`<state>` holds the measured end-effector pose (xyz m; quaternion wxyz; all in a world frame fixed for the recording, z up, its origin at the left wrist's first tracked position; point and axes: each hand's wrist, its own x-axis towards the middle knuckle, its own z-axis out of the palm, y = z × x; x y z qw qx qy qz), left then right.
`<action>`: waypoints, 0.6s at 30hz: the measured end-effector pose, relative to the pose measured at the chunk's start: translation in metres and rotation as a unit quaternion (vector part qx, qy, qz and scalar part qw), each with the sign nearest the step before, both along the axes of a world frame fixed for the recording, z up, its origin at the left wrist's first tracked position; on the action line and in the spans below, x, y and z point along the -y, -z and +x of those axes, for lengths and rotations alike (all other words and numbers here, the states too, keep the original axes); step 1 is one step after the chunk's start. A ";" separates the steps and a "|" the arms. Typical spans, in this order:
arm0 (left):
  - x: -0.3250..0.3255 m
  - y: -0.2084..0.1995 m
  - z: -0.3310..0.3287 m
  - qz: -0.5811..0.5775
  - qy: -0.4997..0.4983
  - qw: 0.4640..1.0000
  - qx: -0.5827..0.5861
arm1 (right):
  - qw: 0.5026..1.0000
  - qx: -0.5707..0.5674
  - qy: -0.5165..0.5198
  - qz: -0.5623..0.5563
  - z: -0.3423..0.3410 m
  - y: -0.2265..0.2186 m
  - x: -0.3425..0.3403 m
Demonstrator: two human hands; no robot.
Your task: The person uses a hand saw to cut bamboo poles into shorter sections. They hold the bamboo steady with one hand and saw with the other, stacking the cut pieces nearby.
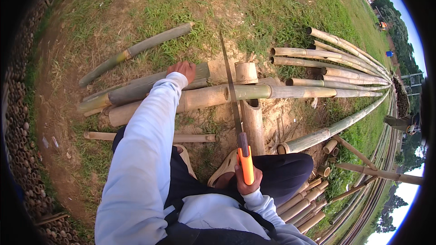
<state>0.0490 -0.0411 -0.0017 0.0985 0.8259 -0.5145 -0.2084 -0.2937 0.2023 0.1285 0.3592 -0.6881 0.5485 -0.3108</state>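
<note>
Gripping the bright orange handle of a long steel hand saw (235, 109), our right hand (247, 182) is closed tight around it near six o'clock, and the thin blade runs up toward twelve, crossing the long pale-green bamboo pole (236, 94) that lies left to right before us. Our left hand (181, 70), at about eleven o'clock from the saw handle, presses down on the same pole where it rests among other greyish bamboo lengths, fingers curled over it, apparently to keep it from rolling under the blade. The pole sits raised on a short thick bamboo log (252, 124) laid beneath it, which seems to hold the cut line off the dirt. A stubby cut bamboo section (246, 72) stands upright just beyond the blade at twelve. More bare bamboo poles (345, 59) fan out at two o'clock on the grass, and a bundle of thinner ones (304, 204) lies at four o'clock by our knee.
</note>
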 end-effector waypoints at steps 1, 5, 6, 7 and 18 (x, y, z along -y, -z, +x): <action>0.012 -0.009 0.007 0.019 0.001 1.000 -0.007 | 1.000 0.009 0.014 0.008 -0.002 0.000 0.002; 0.045 -0.030 0.022 0.040 -0.009 0.999 -0.008 | 0.999 -0.023 0.034 0.006 -0.008 -0.006 0.004; 0.052 -0.030 0.022 0.039 -0.010 0.999 -0.002 | 0.999 -0.037 0.040 0.000 -0.010 -0.007 0.004; 0.057 -0.025 0.024 0.008 0.002 0.999 0.044 | 0.998 -0.027 0.050 0.020 -0.012 -0.006 0.003; 0.058 -0.055 -0.124 -0.094 0.230 0.968 -0.033 | 0.982 0.010 0.151 -0.115 -0.076 -0.026 0.063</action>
